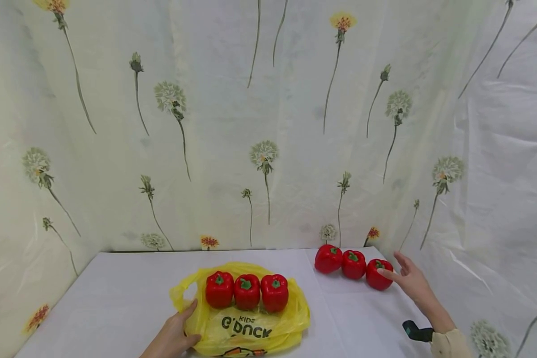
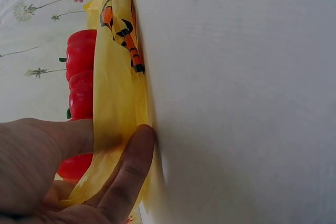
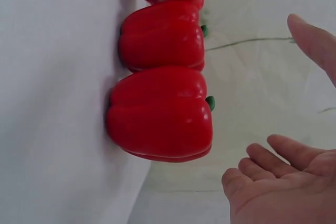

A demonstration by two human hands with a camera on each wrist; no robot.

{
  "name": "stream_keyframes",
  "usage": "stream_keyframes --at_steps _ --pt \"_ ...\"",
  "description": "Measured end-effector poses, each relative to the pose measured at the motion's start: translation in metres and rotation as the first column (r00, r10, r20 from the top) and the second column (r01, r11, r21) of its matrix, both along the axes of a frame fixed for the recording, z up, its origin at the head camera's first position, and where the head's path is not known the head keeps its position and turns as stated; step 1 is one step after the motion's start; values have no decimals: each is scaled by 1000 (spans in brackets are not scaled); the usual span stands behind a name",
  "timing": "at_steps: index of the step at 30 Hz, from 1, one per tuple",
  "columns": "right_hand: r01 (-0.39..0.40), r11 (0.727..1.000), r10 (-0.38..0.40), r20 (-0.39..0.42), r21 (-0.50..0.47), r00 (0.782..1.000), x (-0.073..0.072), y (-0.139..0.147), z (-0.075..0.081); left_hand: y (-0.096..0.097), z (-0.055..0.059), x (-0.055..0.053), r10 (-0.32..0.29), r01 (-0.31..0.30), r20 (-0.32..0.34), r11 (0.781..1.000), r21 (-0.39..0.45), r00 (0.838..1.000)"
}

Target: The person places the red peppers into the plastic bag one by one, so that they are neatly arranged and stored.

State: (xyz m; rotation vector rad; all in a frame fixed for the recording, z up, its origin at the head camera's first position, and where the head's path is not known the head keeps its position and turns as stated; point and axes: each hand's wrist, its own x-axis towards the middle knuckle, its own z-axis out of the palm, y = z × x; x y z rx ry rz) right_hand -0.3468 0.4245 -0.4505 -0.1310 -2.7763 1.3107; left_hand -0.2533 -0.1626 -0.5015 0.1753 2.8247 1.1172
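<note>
A yellow plastic bag [image 1: 295, 318] with black lettering lies on the table. Three red bell peppers with green stems sit in a row on it, the middle one [image 1: 247, 293] between two others. My left hand [image 1: 174, 329] pinches the bag's left edge; in the left wrist view its thumb and a finger [image 2: 126, 182] have the yellow film between them. At the table's back right corner stand three more red bell peppers, the nearest one [image 3: 163, 116] largest in the right wrist view. Beside that pepper my right hand [image 1: 412, 282] is spread with nothing in its fingers.
The white table [image 1: 130, 298] ends at the back against a hanging sheet [image 1: 215, 149] printed with dandelions. Another part of the sheet hangs along the right side. A dark wrist strap piece [image 1: 417, 332] sits at the right wrist.
</note>
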Motion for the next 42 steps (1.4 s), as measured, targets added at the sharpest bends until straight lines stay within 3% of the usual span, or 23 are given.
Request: stream_keyframes --at_steps 13,24,26,33,42 --pt "18 998 -17 6 -58 1000 -13 11 -21 2 2 -1 20 -20 42 1000 7 999" --pt "49 996 -51 -35 -77 998 -57 40 -77 1 1 -1 18 -18 45 1000 14 999" --pt "67 995 -70 -32 -74 997 -57 39 -79 1 1 -1 20 -20 49 1000 13 999" --pt "60 992 -58 28 -115 998 -37 14 -51 -1 0 -2 18 -18 27 1000 6 999" --pt "100 988 -96 39 -120 995 -39 12 -56 -2 -1 -2 -2 2 12 1000 12 1000"
